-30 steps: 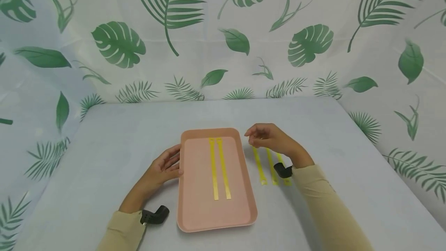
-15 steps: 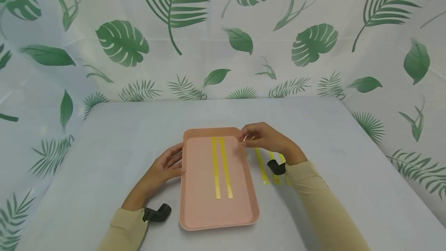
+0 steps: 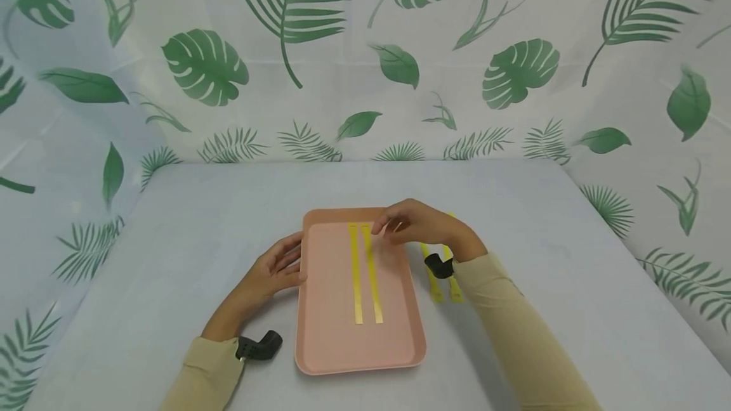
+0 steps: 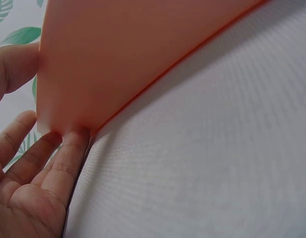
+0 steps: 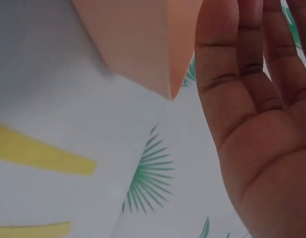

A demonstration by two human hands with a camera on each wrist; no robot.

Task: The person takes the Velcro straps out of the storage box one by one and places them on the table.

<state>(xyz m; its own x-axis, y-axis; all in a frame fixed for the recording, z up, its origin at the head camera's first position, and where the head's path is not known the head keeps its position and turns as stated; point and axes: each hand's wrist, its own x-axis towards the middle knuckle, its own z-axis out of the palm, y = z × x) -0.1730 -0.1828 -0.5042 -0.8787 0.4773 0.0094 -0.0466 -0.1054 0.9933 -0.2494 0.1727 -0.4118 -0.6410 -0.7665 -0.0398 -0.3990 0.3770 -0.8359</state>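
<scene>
A pink rectangular tray point(image 3: 356, 347) lies in front of me, with two flat yellow straps point(image 3: 356, 284) side by side in it. Each strap has a wider, slotted head at its far end. My left hand point(image 3: 274, 268) holds the tray's left side, thumb at the rim and fingers against the outer wall. Over the tray's far right corner hovers my right hand point(image 3: 419, 221), fingers loosely bent, with nothing visible in it. Its fingertips are just right of the nearer strap's head. More yellow straps point(image 3: 455, 287) lie on the table right of the tray, partly hidden by my right wrist.
A pale cloth covers the table point(image 3: 228, 208). Behind and beside it hangs a white curtain point(image 3: 331, 75) printed with green leaves. Black wrist cameras point(image 3: 259, 345) stick out from both sleeves.
My right hand has moved left from above the straps on the table to over the tray's far right corner. My left hand has stayed at the tray's side.
</scene>
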